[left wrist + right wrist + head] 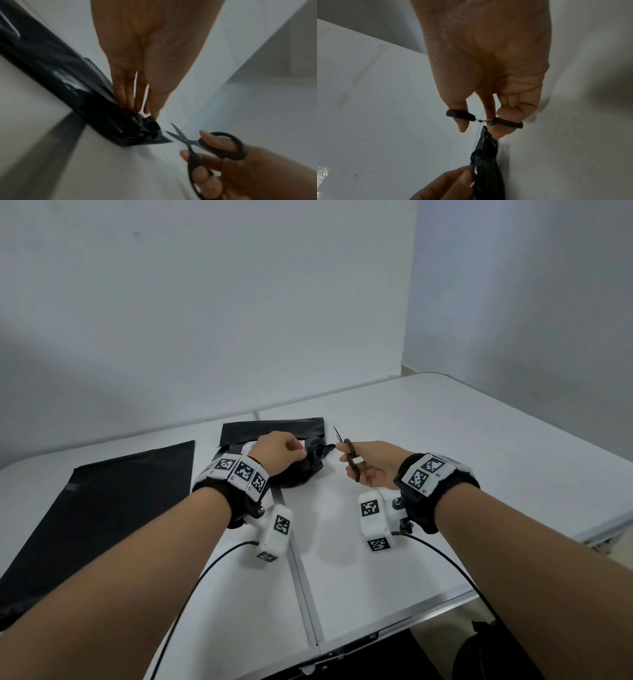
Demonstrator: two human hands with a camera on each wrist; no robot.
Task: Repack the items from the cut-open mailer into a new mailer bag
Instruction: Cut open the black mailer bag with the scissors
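Observation:
A filled black mailer (301,470) lies mid-table. My left hand (279,451) pinches its crumpled right end, seen close in the left wrist view as the mailer (72,86) under my fingertips (130,104). My right hand (368,465) grips black-handled scissors (347,451) through the loops, blades parted, tips just right of the bag's corner (164,140). In the right wrist view the scissors (488,119) hang just above the black mailer (486,162). A flat new black mailer bag (99,508) lies at the left.
Another flat black mailer (270,429) lies behind the filled one, with a white label partly under my left hand. The white folding table (428,440) has a centre seam (298,570); its right half is bare. Wrist cables trail toward the near edge.

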